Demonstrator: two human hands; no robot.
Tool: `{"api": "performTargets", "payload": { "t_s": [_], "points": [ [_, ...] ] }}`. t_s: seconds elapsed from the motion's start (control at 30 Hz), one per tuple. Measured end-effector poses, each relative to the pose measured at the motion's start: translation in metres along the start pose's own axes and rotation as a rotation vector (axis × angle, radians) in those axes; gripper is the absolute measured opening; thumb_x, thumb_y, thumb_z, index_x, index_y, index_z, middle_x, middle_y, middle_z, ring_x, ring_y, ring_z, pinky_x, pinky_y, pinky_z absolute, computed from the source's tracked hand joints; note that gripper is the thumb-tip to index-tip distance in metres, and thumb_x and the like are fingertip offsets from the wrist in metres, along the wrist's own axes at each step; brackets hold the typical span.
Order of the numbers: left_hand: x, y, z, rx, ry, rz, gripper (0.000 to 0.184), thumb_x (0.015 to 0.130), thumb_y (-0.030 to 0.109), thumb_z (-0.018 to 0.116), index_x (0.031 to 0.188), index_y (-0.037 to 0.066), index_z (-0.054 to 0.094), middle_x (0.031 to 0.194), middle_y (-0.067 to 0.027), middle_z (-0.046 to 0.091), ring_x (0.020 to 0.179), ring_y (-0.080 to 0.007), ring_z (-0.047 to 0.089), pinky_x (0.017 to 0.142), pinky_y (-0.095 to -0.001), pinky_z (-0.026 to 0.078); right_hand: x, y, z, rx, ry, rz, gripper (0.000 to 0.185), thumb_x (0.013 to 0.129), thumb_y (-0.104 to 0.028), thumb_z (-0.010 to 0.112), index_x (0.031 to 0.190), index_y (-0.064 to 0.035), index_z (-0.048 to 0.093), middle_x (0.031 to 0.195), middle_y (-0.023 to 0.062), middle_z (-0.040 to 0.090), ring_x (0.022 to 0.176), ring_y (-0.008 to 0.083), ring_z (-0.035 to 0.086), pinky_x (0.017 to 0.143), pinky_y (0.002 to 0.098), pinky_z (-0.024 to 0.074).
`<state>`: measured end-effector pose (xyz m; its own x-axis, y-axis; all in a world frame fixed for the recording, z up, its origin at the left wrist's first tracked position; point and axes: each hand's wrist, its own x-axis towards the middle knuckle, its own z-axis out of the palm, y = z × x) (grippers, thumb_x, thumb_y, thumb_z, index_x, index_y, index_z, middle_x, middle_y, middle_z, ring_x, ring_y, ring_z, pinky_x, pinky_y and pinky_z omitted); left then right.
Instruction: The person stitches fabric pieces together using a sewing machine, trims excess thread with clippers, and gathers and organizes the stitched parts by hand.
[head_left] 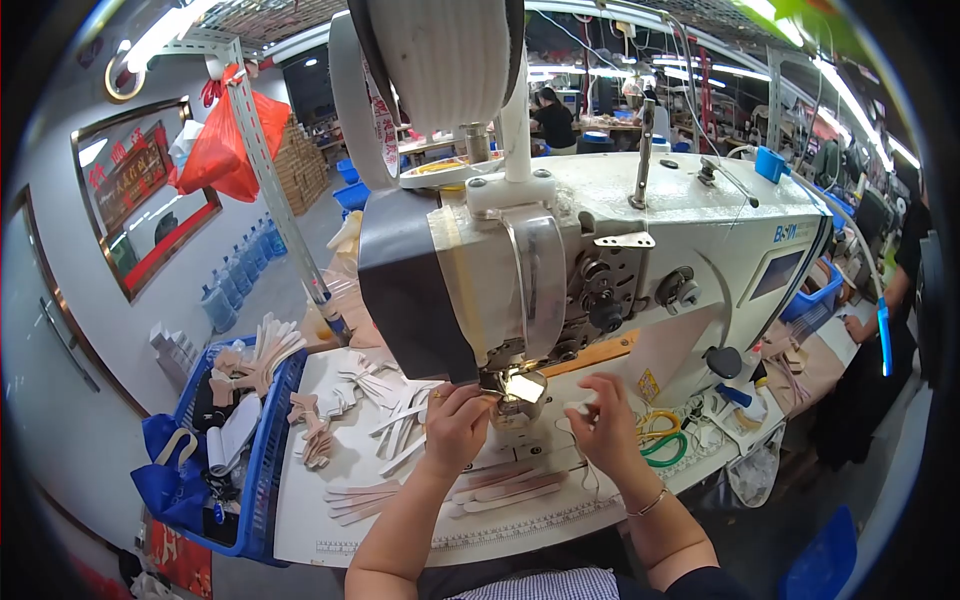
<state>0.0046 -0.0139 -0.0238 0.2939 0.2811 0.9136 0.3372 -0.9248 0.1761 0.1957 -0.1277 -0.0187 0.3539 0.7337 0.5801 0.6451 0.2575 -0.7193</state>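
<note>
A large white sewing machine [640, 185] stands in front of me, its lamp lighting the needle area [520, 390]. Just left of the needle is my left hand [458, 430], fingers pressed together; what they pinch is hidden. On the other side, my right hand [607, 425] is raised with fingers curled toward the thumb. Something small and pale seems to be at its fingertips, too small to make out. A thin white cord [590, 480] hangs beside that thumb. Below the hands, several pale flat strips [510, 488] lie on the machine table [310, 500].
More white strips [400, 420] and pinkish pieces [315, 440] lie at left. A blue basket [285, 440] with cut pieces stands by the table edge. Yellow and green cord loops [665, 450] lie at right. A person in dark clothes [880, 340] stands at far right.
</note>
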Motion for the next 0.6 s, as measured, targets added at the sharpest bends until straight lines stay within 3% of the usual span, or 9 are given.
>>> {"api": "performTargets", "payload": {
  "t_s": [0.1,0.17,0.3,0.33,0.4,0.47,0.53,0.6],
  "points": [
    [0.0,0.0,-0.001,0.0,-0.004,0.029,0.02,0.067,-0.001,0.069,0.082,0.011,0.067,0.087,-0.001,0.066,0.075,-0.023,0.057,0.072,-0.034,0.043,-0.011,0.025,-0.013,-0.008,0.052,-0.073,0.029,0.076,0.0,0.068,0.101,-0.0029,0.054,0.099,0.0103,0.054,0.068,0.0192,0.057,0.065,0.0283,0.0507],
    [0.0,0.001,-0.001,-0.004,0.009,0.044,0.02,0.066,-0.001,0.069,0.082,0.011,0.067,0.087,-0.0008,0.066,0.075,-0.023,0.057,0.071,-0.0338,0.043,-0.016,0.035,-0.022,-0.005,-0.129,-0.062,0.033,0.077,0.003,0.066,0.109,-0.0017,0.056,0.098,0.0099,0.054,0.071,0.0181,0.056,0.065,0.0274,0.0497],
    [0.001,0.003,-0.001,-0.007,0.007,0.043,0.02,0.067,-0.001,0.069,0.082,0.012,0.067,0.086,-0.001,0.066,0.075,-0.0229,0.057,0.068,-0.0332,0.044,-0.018,0.021,-0.032,0.022,-0.125,0.054,0.044,0.08,0.002,0.064,0.123,-0.0062,0.056,0.096,0.0097,0.054,0.073,0.0181,0.056,0.064,0.0268,0.0475],
    [0.002,0.003,0.0,-0.009,0.004,0.043,0.02,0.067,-0.001,0.069,0.082,0.012,0.067,0.086,-0.001,0.066,0.075,-0.0229,0.057,0.068,-0.0332,0.044,-0.017,0.016,-0.03,0.022,-0.124,0.058,0.044,0.08,0.002,0.064,0.123,-0.0062,0.056,0.096,0.0097,0.054,0.073,0.0181,0.056,0.064,0.0268,0.0475],
    [0.002,0.005,0.0,-0.006,0.011,0.036,0.017,0.068,-0.001,0.068,0.081,0.01,0.068,0.087,-0.0009,0.066,0.075,-0.0217,0.057,0.068,-0.0327,0.044,-0.017,0.005,-0.025,-0.085,-0.006,-0.136,0.042,0.081,0.0,0.064,0.123,-0.0067,0.057,0.092,0.0097,0.055,0.07,0.0192,0.057,0.063,0.0267,0.0476],
    [-0.005,0.013,-0.012,0.03,0.02,0.101,0.018,0.066,0.0,0.068,0.081,0.009,0.068,0.089,-0.0011,0.066,0.074,-0.0204,0.057,0.067,-0.0323,0.044,-0.021,-0.014,-0.024,-0.02,-0.069,-0.086,0.038,0.082,-0.004,0.065,0.119,-0.0059,0.059,0.091,0.0099,0.056,0.071,0.0208,0.059,0.062,0.0271,0.0482],
    [-0.013,0.027,-0.027,0.063,0.027,0.169,0.019,0.064,0.0,0.068,0.081,0.008,0.069,0.09,-0.0012,0.066,0.074,-0.0192,0.056,0.067,-0.0319,0.044,-0.029,-0.025,-0.02,0.072,-0.213,-0.229,0.033,0.08,-0.005,0.068,0.113,-0.0058,0.063,0.092,0.0109,0.056,0.072,0.0216,0.06,0.061,0.0281,0.0494],
    [-0.03,0.043,-0.042,0.021,0.024,0.293,0.024,0.059,0.002,0.068,0.082,0.007,0.07,0.094,-0.0015,0.067,0.074,-0.017,0.056,0.066,-0.0311,0.043,-0.04,-0.028,-0.011,0.096,-0.189,-0.265,0.027,0.077,-0.007,0.071,0.104,-0.0068,0.066,0.091,0.0104,0.058,0.069,0.021,0.061,0.059,0.0291,0.0506]
  ]
}}
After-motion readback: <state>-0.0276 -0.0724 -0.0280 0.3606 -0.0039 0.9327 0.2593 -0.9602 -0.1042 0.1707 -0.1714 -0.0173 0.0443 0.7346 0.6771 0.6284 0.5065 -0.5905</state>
